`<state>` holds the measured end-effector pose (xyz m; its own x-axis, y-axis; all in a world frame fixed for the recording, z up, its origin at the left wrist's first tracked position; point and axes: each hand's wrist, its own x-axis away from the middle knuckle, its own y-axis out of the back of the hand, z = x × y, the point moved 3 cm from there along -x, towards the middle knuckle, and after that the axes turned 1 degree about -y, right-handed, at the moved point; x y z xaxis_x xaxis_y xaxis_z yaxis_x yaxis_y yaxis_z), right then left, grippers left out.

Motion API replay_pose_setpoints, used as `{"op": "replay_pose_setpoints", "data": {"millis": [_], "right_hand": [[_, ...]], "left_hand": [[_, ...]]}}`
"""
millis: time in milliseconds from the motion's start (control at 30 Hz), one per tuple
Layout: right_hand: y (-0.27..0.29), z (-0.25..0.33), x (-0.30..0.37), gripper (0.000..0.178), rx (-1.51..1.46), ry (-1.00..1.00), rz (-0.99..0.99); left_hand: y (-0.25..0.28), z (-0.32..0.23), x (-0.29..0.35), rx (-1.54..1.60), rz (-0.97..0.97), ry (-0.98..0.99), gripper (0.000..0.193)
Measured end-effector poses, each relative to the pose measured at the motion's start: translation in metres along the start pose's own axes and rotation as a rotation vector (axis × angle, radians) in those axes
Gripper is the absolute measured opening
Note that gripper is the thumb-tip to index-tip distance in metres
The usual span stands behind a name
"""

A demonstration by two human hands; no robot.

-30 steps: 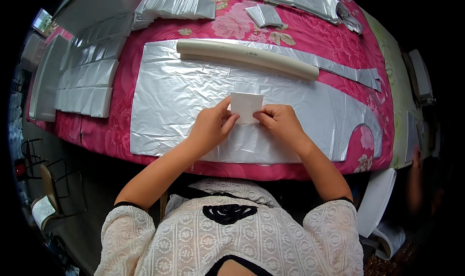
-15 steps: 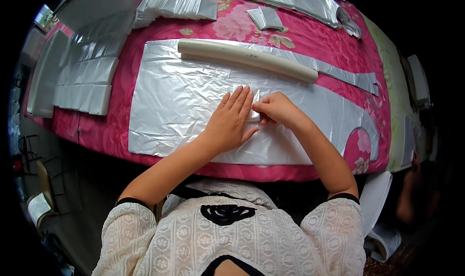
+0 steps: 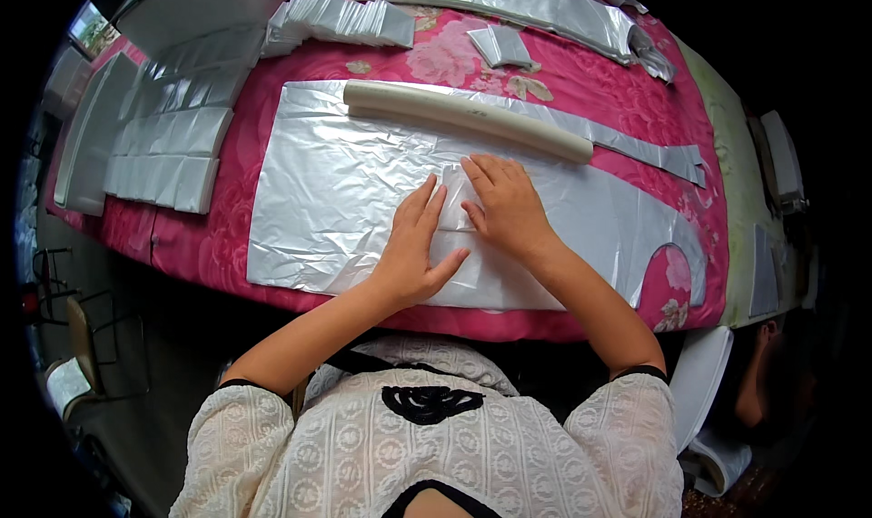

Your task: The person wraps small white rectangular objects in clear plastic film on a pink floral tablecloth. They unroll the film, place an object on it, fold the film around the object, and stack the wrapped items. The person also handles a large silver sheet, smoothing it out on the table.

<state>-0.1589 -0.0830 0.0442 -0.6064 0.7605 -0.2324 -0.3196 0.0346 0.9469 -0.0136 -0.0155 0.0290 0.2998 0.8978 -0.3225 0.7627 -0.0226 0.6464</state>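
Observation:
A small folded plastic packet [image 3: 457, 200] lies between my two hands, on a stack of large silvery-white plastic bags [image 3: 313, 191] with cut-out handle ends at the right. My left hand [image 3: 420, 245] rests at the packet's left side, fingers stretched and thumb apart. From the right, my right hand [image 3: 510, 204] lies over the packet's other side with its fingers extended and its thumb on the plastic. Beyond my hands, a long beige tube [image 3: 468, 118] lies slantwise across the bags.
Rows of folded packets [image 3: 168, 136] lie at the left beside a white tray [image 3: 86, 145]. More folded packets [image 3: 341, 20] are lined up at the back, with a few [image 3: 500, 45] nearer the middle. Unfolded bags [image 3: 527, 4] lie behind. A chair [image 3: 82, 345] stands lower left; another person's arm [image 3: 756, 382] shows at right.
My right hand has gone from a pinch at the packet's edge to lying flat over its side. My left hand has slid slightly left and nearer me, baring the packet.

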Motion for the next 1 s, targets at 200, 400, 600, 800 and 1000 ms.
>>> {"op": "replay_pose_setpoints", "data": {"millis": [200, 400, 600, 800, 1000], "right_hand": [[-0.049, 0.044, -0.011, 0.062, -0.188, -0.084, 0.147], [-0.071, 0.157, 0.007, 0.062, -0.577, 0.053, 0.289], [-0.055, 0.179, 0.007, 0.039, -0.536, 0.296, 0.24], [-0.001, 0.068, -0.054, 0.005, -0.707, 0.224, 0.069], [0.009, -0.137, -0.138, 0.018, -0.973, -0.526, -0.595]], "left_hand": [[0.039, 0.013, 0.12, 0.841, 0.31, 0.848, 0.024], [0.066, 0.012, 0.181, 1.109, -0.164, 1.319, 0.03], [0.078, 0.03, 0.17, 0.5, -0.011, 0.843, 0.013], [0.104, 0.017, 0.112, 0.229, -0.061, 0.536, 0.022], [0.101, 0.021, 0.106, 0.237, -0.069, 0.444, 0.031]]}}
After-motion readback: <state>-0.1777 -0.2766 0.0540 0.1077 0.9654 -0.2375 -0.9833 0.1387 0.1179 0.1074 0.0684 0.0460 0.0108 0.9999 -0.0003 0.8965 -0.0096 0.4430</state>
